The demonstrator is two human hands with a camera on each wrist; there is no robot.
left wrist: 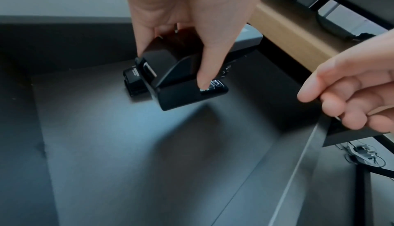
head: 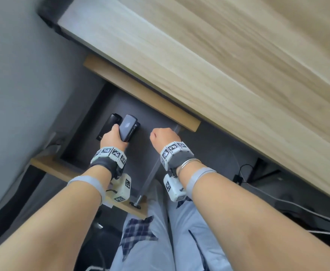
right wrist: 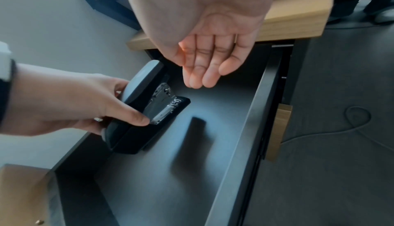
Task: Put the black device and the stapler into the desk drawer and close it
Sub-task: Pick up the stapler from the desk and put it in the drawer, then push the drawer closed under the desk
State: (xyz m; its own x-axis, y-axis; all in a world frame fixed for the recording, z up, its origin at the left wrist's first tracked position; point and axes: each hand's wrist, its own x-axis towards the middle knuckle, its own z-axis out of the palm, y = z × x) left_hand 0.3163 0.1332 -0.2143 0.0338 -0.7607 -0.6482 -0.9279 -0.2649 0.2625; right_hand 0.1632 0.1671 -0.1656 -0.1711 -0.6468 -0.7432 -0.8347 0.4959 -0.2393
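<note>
While the drawer stands pulled out under the desktop, the left hand grips the stapler, thumb on one side, fingers curled round the other, index fingertip pressed near the front of its base in the left wrist view. Stapler: glossy black plastic, rounded grey-topped arm, shiny metal staple channel, flat rectangular base; it sits at the drawer floor, whether fully resting or just above I cannot tell. Black device lies just left of and behind the stapler, boxy, matte black, mostly hidden by hand and stapler. Drawer inside is smooth dark grey laminate with straight dark walls; its front is light wood. Desktop is pale wood grain with a thick square edge. Right hand hovers over the drawer's right part, fingers loosely bent, holding nothing. Further right, a dark cable runs over grey carpet.
</note>
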